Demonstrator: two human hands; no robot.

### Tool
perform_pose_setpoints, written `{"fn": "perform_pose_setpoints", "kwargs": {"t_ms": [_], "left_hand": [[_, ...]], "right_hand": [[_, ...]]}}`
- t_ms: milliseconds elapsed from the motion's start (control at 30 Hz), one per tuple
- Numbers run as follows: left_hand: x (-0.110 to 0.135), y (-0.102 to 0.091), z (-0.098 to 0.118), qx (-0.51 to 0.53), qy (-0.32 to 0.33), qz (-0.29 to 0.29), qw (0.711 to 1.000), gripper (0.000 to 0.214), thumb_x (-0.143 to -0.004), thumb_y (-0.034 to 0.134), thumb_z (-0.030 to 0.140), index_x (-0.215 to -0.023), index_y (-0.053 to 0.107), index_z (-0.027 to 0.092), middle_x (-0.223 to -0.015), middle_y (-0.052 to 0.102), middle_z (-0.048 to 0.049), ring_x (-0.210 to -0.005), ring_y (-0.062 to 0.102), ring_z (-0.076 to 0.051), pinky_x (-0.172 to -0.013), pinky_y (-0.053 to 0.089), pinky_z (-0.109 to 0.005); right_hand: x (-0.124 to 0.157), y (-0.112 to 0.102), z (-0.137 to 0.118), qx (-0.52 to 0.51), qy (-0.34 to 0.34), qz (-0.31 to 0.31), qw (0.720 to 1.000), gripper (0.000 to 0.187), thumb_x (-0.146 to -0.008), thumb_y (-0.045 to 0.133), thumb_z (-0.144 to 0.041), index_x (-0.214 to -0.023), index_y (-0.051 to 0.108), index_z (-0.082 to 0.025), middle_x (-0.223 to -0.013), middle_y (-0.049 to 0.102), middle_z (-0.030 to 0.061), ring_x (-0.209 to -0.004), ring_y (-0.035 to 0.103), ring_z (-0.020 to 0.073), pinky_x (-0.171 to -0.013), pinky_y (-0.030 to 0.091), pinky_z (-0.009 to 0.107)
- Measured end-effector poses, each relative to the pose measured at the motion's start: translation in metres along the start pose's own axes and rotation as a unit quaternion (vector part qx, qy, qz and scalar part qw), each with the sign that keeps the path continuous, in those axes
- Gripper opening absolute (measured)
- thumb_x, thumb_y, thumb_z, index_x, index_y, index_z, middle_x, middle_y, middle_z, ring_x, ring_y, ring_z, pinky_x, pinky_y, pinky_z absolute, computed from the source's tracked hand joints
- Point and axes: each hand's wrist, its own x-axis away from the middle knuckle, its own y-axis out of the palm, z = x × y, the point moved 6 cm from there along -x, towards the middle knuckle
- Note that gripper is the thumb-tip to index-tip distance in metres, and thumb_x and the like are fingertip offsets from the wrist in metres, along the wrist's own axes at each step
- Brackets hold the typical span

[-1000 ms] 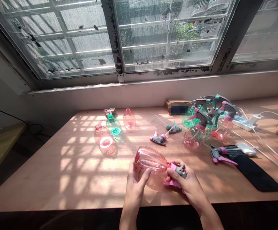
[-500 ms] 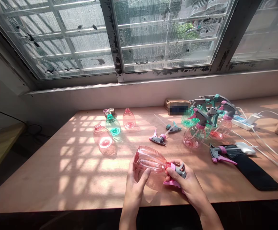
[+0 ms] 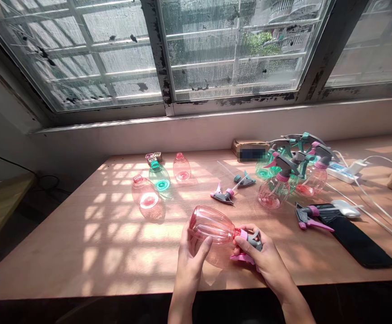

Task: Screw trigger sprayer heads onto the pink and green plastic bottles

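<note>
Pink bottle (image 3: pixel 212 224) at near side of desk (image 3: pixel 57 256), spray head (image 3: pixel 252 243) at neck, tightness unclear.
Left hand (image 3: pixel 192 254) grasps bottle, right hand (image 3: pixel 257 253) the spray head; fitted bottles (image 3: pixel 273 196) right, open bottles (image 3: pixel 160 180) left, loose heads (image 3: pixel 223 196) unfitted.

Pink spray bottle (image 3: pixel 212 225) in two-handed grip (image 3: pixel 192 260)

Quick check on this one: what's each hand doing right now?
Left hand: closed around the pink bottle, toward its base.
Right hand: closed on the gray-and-pink spray head at the bottle's neck.
</note>
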Motion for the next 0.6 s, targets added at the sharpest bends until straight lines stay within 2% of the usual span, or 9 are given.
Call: {"fn": "perform_pose_setpoints", "kwargs": {"t_ms": [367, 600], "left_hand": [[0.0006, 0.0019, 0.0027, 0.0, 0.002, 0.001, 1.0, 0.071, -0.085, 0.086, 0.044, -0.15, 0.061, 0.03, -0.159, 0.06, -0.0108, -0.157, 0.041, -0.039, -0.124, 0.043, -0.05], [-0.0028, -0.0001, -0.0037, 0.022, 0.005, -0.014, 1.0, 0.075, -0.083, 0.087, 0.042, -0.151, 0.058, 0.03, -0.157, 0.061, -0.0115, -0.149, 0.052, -0.039, -0.122, 0.043, -0.05]], "right_hand": [[-0.001, 0.0004, 0.0003, 0.001, -0.004, -0.002, 1.0, 0.047, -0.081, 0.095, -0.046, -0.108, 0.069, -0.019, -0.079, 0.072, 0.0, -0.07, 0.07, 0.0172, -0.067, 0.066, 0.033], [0.0, 0.0005, -0.0014, -0.004, -0.006, -0.002, 1.0, 0.046, -0.081, 0.095, -0.045, -0.108, 0.069, -0.019, -0.08, 0.073, 0.0, -0.069, 0.07, 0.0163, -0.066, 0.066, 0.032]]}}
